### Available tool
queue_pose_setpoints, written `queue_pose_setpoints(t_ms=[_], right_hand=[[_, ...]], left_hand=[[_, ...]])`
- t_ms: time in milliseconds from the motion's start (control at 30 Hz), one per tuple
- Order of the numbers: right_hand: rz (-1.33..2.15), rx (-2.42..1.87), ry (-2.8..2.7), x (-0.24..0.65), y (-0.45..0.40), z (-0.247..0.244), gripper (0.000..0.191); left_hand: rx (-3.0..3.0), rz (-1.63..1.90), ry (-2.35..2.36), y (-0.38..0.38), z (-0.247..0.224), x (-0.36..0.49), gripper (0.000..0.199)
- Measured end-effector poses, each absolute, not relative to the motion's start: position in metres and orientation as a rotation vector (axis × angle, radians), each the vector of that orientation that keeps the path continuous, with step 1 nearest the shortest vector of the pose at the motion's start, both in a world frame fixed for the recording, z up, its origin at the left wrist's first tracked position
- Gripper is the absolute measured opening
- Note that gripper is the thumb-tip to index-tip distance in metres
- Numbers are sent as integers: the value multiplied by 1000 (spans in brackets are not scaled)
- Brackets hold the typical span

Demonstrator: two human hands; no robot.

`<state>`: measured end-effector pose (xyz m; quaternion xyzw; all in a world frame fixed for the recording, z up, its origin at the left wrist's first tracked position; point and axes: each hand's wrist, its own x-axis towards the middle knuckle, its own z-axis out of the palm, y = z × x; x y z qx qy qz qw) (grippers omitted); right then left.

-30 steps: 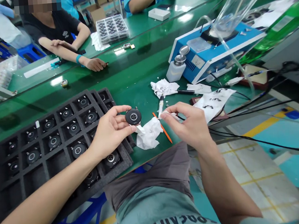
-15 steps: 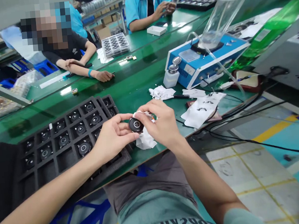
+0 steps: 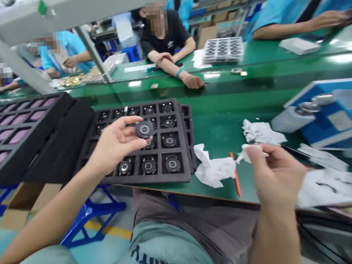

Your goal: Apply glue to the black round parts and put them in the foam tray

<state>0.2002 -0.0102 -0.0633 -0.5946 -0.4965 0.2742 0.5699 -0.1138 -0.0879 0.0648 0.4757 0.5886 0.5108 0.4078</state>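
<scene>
Between thumb and fingers, my left hand (image 3: 113,143) grips a round black smartwatch body (image 3: 144,129), its sensor side facing up toward me. It is above a black foam tray (image 3: 184,174), whose square compartments hold several similar watch bodies (image 3: 148,165). Out to the right, my right hand (image 3: 275,176) pinches a small white tissue (image 3: 247,152). A crumpled tissue (image 3: 215,170) lies on the green table between my hands, and an orange stick (image 3: 236,176) is beside it, partly under the tissue.
Another foam tray (image 3: 33,161) with pink-purple pieces stands at the left. A white pump bottle (image 3: 292,118) stands by a blue machine (image 3: 332,128) at the right, near stained tissues (image 3: 338,187). Across the green bench (image 3: 216,103), a co-worker's forearm (image 3: 170,68) rests near a clear tray of parts (image 3: 222,50).
My hands have parted: the left carries the watch body over the foam tray, and the right has gone right with the tissue. My view has turned left.
</scene>
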Motion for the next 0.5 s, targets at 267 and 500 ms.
queue_pose_setpoints(t_ms=[267,500], right_hand=[[750,-1400,-1111,199,-1,-79,30],[756,-1466,-1201,200,-5,-75,30]], left_hand=[[1380,1000,2047,-133,44,-183,57],[1824,705,2106,-111,26,-179,52]])
